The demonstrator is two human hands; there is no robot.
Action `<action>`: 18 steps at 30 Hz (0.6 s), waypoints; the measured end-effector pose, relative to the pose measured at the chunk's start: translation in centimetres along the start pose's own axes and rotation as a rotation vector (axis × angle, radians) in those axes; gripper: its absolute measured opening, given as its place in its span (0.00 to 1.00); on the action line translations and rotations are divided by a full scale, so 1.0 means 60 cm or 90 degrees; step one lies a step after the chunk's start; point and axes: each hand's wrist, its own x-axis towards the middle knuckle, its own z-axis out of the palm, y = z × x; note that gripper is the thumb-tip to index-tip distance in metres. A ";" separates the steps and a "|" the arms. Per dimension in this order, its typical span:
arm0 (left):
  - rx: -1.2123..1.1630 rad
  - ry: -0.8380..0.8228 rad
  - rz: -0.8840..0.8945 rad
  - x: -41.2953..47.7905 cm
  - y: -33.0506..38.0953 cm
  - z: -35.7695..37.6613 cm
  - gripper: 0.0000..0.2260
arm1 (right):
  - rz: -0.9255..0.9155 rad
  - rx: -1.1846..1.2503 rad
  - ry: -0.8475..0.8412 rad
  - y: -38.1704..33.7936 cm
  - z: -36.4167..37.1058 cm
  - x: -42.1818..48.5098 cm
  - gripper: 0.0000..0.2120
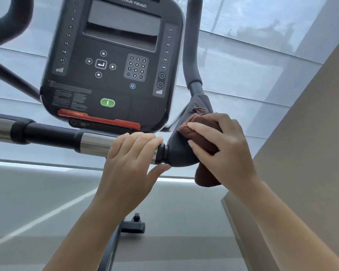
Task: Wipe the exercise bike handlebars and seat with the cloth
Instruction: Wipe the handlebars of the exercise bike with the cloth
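- Gym or fitness room, judging by the commercial exercise machine filling the view.
- Large black console (114, 61) marked STAR TRAC, with a number keypad (136, 67), numbered level scales down both sides and a green button (107, 102).
- Black and chrome handlebar (53, 133) running across below it, with curved dark grips rising on either side.
- Broad window (243, 55) behind, covered by translucent blinds (233, 106).
- Grey floor (37, 184) with a white line (47, 214); plain beige wall (311, 133) at right.

Console (114, 61) crowds above handlebar (53, 136); open space below.
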 end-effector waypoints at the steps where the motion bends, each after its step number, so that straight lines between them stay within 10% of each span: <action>1: 0.000 0.006 0.002 0.000 -0.001 0.002 0.19 | -0.008 0.005 0.002 0.000 -0.001 -0.008 0.12; 18: -0.043 0.103 -0.111 0.019 0.023 0.021 0.24 | 0.064 0.189 -0.002 0.104 0.003 0.046 0.13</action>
